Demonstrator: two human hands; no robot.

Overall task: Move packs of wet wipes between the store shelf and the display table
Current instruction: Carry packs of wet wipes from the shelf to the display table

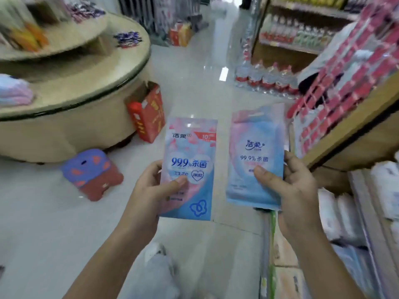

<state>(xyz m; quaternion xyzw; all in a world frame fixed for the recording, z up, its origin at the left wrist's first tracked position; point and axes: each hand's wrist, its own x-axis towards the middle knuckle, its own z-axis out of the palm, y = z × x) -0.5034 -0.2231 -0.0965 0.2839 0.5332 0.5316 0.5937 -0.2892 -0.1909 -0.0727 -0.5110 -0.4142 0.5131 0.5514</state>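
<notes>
Holding one pack per hand, upright, long axis vertical, above the floor (194,93). Left hand (149,190) pinches left pack (190,156) low; right hand (298,190) pinches right pack (257,147); fingers (290,162) curled behind, thumbs in front. Tabletop (75,87) sits left, nearer the left hand; shelf (345,130) right.

Blurred: shelf goods (345,67); display table (86,89) cropped left.

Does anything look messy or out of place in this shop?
Mostly the floor: an opened red carton leans tilted against the round display table, and a purple-topped stool sits loose in the aisle. The left pack and right pack, gripped by the left hand and right hand, look undamaged.
</notes>
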